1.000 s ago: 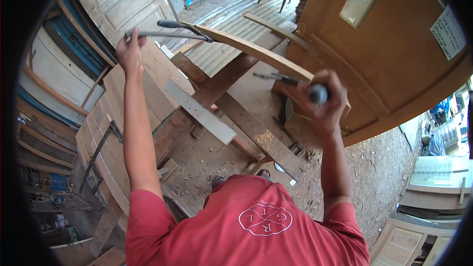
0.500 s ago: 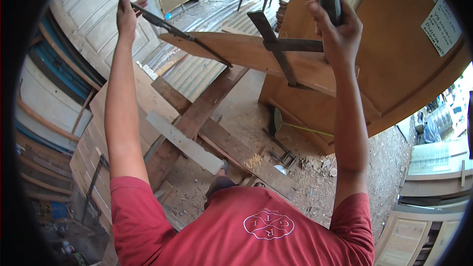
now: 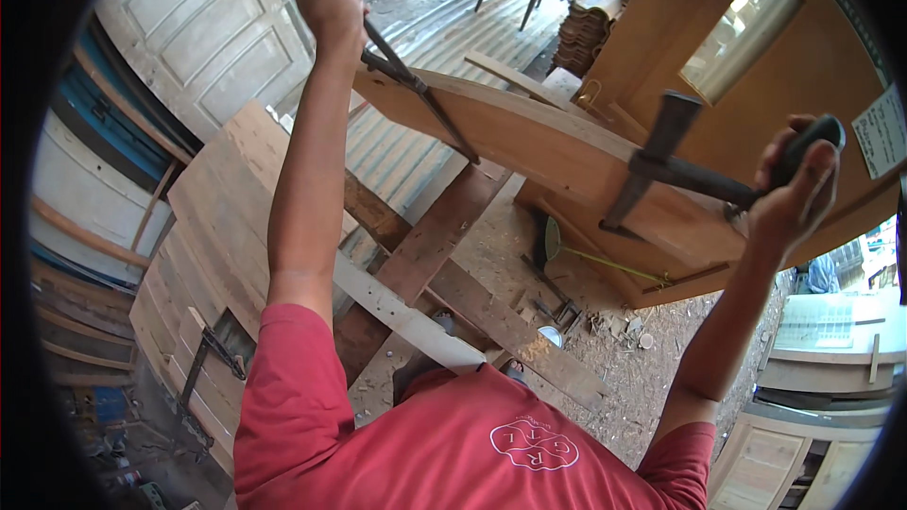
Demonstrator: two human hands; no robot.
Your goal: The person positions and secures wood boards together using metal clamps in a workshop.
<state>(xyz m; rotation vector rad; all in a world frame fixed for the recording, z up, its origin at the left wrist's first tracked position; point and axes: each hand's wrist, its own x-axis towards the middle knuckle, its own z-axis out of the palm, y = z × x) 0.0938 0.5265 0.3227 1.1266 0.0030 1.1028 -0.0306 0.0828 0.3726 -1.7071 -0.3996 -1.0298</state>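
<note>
I have the left hand (image 3: 329, 2) up at 11 o'clock, fingers wrapped round the left clamp (image 3: 412, 81). The right hand (image 3: 789, 203) is at 3 o'clock, gripping the dark handle of the right clamp (image 3: 694, 178). Between the hands, the board (image 3: 543, 149) slants from 11 round to 3 o'clock, and both clamps reach across it.

Half a second ago I had the right hand near 1 o'clock; it has swung out and down, and its clamp now crosses nearer the board's right end. The left hand has come in from 10 o'clock. More of the door's glass (image 3: 742, 33) shows at 1 to 2 o'clock, in the brown door (image 3: 803, 66).

The left clamp's far end runs into the dark rim, so I lose it there. The board's left tip is hard to make out by the left forearm. I can't tell whether either clamp's jaws press on the wood. At 7 o'clock, the shirt (image 3: 406, 449) overlaps the pale plank's (image 3: 406, 316) near end.
</note>
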